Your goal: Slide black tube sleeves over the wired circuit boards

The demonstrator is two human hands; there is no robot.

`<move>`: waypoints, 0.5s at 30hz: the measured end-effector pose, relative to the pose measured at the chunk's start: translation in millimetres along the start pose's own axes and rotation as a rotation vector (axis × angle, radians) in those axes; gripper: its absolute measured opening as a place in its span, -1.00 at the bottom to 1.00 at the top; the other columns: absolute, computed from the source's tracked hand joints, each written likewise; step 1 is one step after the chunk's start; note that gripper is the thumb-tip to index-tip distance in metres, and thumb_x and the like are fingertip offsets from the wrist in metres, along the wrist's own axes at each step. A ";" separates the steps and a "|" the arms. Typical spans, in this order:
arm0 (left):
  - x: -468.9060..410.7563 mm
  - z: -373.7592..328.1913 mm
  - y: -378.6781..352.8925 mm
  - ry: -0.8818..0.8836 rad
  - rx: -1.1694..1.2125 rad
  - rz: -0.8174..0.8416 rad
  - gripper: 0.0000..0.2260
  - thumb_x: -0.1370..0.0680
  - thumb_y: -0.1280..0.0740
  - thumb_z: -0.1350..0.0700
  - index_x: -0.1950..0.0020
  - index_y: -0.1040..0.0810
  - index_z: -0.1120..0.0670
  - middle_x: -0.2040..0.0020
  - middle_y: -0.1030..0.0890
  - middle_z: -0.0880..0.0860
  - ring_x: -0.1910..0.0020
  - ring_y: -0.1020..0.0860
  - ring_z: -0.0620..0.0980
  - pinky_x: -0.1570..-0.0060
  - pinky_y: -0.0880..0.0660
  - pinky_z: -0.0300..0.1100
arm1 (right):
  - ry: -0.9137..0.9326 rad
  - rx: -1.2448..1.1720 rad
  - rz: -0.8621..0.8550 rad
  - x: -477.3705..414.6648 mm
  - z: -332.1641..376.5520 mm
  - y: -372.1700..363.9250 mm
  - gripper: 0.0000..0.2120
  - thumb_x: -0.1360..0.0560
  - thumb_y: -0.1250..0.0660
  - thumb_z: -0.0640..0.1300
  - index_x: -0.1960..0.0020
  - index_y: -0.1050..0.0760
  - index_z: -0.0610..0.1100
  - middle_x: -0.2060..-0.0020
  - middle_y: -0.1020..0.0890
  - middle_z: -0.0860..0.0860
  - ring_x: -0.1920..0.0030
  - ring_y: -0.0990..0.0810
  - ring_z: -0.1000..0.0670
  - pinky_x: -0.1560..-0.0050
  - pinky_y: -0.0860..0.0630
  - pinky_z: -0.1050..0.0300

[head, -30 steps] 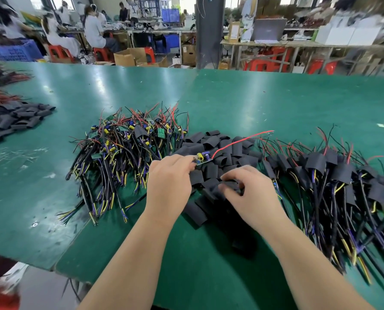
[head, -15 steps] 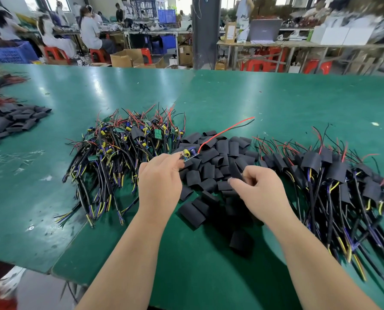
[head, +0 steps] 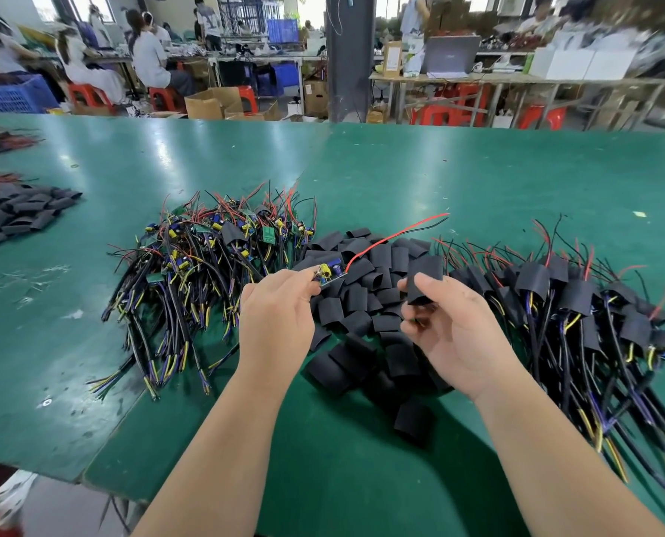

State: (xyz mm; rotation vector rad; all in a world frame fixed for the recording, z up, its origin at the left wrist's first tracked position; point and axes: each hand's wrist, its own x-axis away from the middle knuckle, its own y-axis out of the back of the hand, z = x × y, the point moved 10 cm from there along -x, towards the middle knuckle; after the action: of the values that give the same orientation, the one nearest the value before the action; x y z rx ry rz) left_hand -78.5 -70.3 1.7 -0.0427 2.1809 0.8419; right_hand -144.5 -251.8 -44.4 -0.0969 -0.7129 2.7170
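Note:
My left hand (head: 276, 315) pinches a small wired circuit board (head: 328, 274) with yellow and blue parts; its red and black wires trail up to the right. My right hand (head: 453, 335) holds a black tube sleeve (head: 424, 279) upright between thumb and fingers, a short gap right of the board. Below both hands lies a heap of loose black sleeves (head: 365, 300). A pile of bare wired boards (head: 207, 257) is on the left, and a pile of sleeved boards (head: 579, 315) on the right.
The green table (head: 400, 176) reaches far ahead; its near edge runs under my forearms. Another heap of black sleeves (head: 17, 215) lies at the far left. People sit at benches with boxes and red stools beyond the table.
My right hand has lifted one sleeve out of the heap and turned it upright. My left hand has kept hold of the board, with the sleeve now closer to it.

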 end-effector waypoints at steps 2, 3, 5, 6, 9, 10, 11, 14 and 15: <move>0.3 -0.5 -0.1 -0.007 0.002 -0.002 -0.72 -0.45 -0.24 0.34 -0.03 -0.67 0.14 0.21 -0.65 -0.02 0.21 -0.60 0.05 0.14 -0.29 -0.10 | -0.009 -0.025 0.005 -0.5 -0.3 -1.1 -0.94 -0.25 -0.42 -0.11 0.38 -0.60 -0.07 0.23 -0.66 -0.03 0.38 -0.50 0.04 0.39 -0.41 0.22; 0.2 -0.5 -0.1 -0.010 0.003 -0.005 -0.73 -0.45 -0.24 0.34 -0.02 -0.67 0.14 0.21 -0.65 -0.01 0.21 -0.60 0.05 0.14 -0.29 -0.10 | -0.005 -0.028 0.015 -0.4 0.3 -2.1 -0.94 -0.27 -0.41 -0.14 0.38 -0.61 -0.07 0.23 -0.66 -0.04 0.37 -0.53 0.04 0.39 -0.41 0.24; 0.4 -0.7 0.2 -0.014 0.005 -0.009 -0.72 -0.44 -0.25 0.36 -0.02 -0.66 0.15 0.21 -0.65 -0.01 0.21 -0.60 0.05 0.14 -0.28 -0.11 | -0.003 0.006 0.008 -3.4 -1.7 1.1 -0.86 -0.34 -0.39 -0.29 0.37 -0.52 -0.15 0.24 -0.64 -0.10 0.34 -0.61 0.03 0.39 -0.43 0.25; 0.6 -1.0 0.2 -0.015 0.007 -0.009 -0.72 -0.44 -0.25 0.36 -0.02 -0.66 0.15 0.21 -0.65 -0.01 0.21 -0.61 0.05 0.13 -0.28 -0.11 | 0.008 0.067 -0.006 -4.8 -2.4 4.0 -0.75 -0.38 -0.35 -0.39 0.38 -0.39 -0.17 0.25 -0.62 -0.13 0.32 -0.64 -0.01 0.38 -0.42 0.23; 0.5 -0.7 -0.1 -0.009 0.023 -0.005 -0.72 -0.45 -0.23 0.35 -0.04 -0.66 0.15 0.20 -0.65 -0.01 0.21 -0.61 0.06 0.14 -0.32 -0.06 | 0.194 0.700 -0.115 -4.6 7.5 11.3 -0.52 -0.40 -0.34 -0.40 0.46 -0.12 -0.08 0.30 -0.54 -0.24 0.24 -0.63 -0.19 0.26 -0.31 0.12; 0.4 -0.3 -0.5 -0.006 0.028 -0.002 -0.71 -0.45 -0.23 0.34 -0.04 -0.66 0.14 0.20 -0.65 -0.01 0.20 -0.61 0.06 0.13 -0.33 -0.03 | 0.257 0.928 -0.133 -3.6 10.8 7.7 -0.49 -0.38 -0.37 -0.36 0.47 -0.09 -0.08 0.33 -0.52 -0.26 0.22 -0.59 -0.17 0.26 -0.28 0.11; 0.2 -0.2 -0.9 -0.006 0.031 0.001 -0.71 -0.45 -0.23 0.35 -0.05 -0.66 0.14 0.20 -0.65 -0.01 0.20 -0.61 0.06 0.13 -0.33 -0.01 | 0.310 1.067 -0.129 -1.8 12.3 2.2 -0.48 -0.38 -0.40 -0.32 0.48 -0.08 -0.08 0.38 -0.47 -0.21 0.18 -0.57 -0.13 0.25 -0.28 0.13; -0.1 -0.3 -2.0 -0.013 0.035 0.008 -0.70 -0.45 -0.23 0.35 -0.06 -0.66 0.14 0.20 -0.65 -0.02 0.20 -0.61 0.06 0.12 -0.34 0.00 | 0.382 1.161 -0.111 3.2 11.3 -8.5 -0.42 -0.40 -0.46 -0.16 0.50 -0.06 -0.08 0.46 -0.30 0.03 0.37 -0.42 0.12 0.36 -0.21 0.32; 0.1 0.0 -1.8 -0.012 0.031 0.007 -0.70 -0.46 -0.24 0.35 -0.07 -0.66 0.13 0.20 -0.65 -0.02 0.20 -0.60 0.05 0.12 -0.33 -0.02 | 0.396 1.153 -0.128 3.4 12.1 -8.4 -0.41 -0.41 -0.46 -0.11 0.50 -0.06 -0.08 0.47 -0.28 0.05 0.42 -0.36 0.11 0.37 -0.21 0.31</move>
State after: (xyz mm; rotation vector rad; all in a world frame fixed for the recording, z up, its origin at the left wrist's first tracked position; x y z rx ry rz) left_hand -78.1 -71.7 0.6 -0.0143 2.1841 0.8104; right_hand -147.0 -249.5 -29.7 -0.2736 0.9219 2.4398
